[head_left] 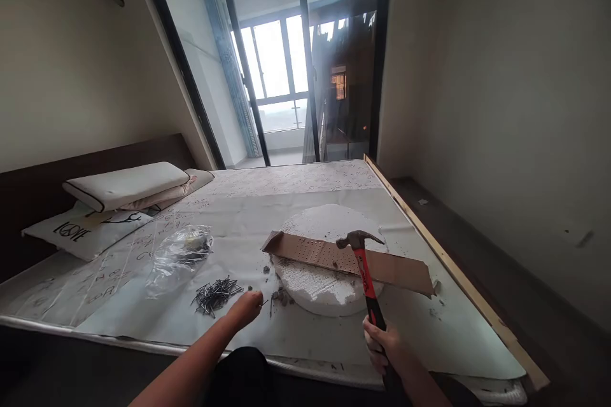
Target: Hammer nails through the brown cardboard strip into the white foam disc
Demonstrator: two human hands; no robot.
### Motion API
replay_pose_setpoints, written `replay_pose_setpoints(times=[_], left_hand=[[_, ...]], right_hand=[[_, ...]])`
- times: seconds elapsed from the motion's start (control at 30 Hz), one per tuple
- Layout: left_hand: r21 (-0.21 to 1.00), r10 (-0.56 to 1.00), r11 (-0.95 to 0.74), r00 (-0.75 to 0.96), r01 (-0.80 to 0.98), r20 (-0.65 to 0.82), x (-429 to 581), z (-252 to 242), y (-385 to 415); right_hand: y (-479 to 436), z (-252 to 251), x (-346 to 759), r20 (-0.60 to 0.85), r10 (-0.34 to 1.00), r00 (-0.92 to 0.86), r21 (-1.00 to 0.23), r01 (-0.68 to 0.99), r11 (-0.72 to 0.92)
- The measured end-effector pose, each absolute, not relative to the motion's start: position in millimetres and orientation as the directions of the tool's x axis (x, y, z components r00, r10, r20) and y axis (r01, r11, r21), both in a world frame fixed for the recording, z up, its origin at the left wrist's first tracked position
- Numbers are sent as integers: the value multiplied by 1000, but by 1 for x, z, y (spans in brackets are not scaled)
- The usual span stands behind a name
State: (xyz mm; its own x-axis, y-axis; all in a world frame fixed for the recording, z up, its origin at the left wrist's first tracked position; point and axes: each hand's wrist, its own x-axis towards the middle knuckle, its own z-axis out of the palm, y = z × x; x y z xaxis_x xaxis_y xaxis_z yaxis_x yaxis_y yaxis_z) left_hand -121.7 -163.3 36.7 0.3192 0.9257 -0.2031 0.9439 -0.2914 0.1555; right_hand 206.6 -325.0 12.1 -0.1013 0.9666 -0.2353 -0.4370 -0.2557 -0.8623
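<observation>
Right hand (382,343) grips the red-handled steel claw hammer (363,267), head raised over brown perforated cardboard strip (344,261); left hand (244,309), seemingly pinching a nail, reaches toward the dark nail pile (216,294).

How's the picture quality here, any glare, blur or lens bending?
Head view: the window is blown out and casts haze over the glass partition; wide-angle bending tilts the dark door frames; the hammer in the right hand and the nail pile by the left hand are fairly sharp; the bottom edge is dark.
</observation>
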Motion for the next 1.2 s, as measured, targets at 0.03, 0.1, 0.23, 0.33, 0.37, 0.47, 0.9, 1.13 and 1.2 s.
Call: replay_pose_setpoints(times=[0.03,0.1,0.23,0.33,0.37,0.47,0.9,1.13,1.2], left_hand=[[196,920,-305,341,932,-193,-120,44,-159],[350,911,-312,383,883,-153,-111,60,-148],[680,920,-263,391,685,-37,-71,83,-120],[806,942,-206,336,555,9,-27,85,-96],[818,949,-197,316,541,19,-13,83,-88],[809,950,-215,308,547,44,26,76,-68],[750,954,-259,282,609,101,88,39,-31],[685,937,-315,328,657,116,86,33,-34],[680,936,-321,329,659,123,85,32,-35]], right_hand=[[-325,13,208,-226,969,-103,-863,-440,-248],[-324,15,211,-195,975,-105,-866,-447,-222],[-321,18,214,-203,974,-97,-849,-479,-224],[-318,17,215,-249,964,-92,-841,-473,-262],[-316,16,215,-262,960,-95,-841,-465,-275],[-313,12,213,-266,958,-107,-848,-448,-285],[-297,4,220,-327,940,-92,-821,-464,-331],[-296,-5,224,-298,948,-109,-805,-505,-311],[-297,-7,223,-275,955,-112,-815,-500,-294]])
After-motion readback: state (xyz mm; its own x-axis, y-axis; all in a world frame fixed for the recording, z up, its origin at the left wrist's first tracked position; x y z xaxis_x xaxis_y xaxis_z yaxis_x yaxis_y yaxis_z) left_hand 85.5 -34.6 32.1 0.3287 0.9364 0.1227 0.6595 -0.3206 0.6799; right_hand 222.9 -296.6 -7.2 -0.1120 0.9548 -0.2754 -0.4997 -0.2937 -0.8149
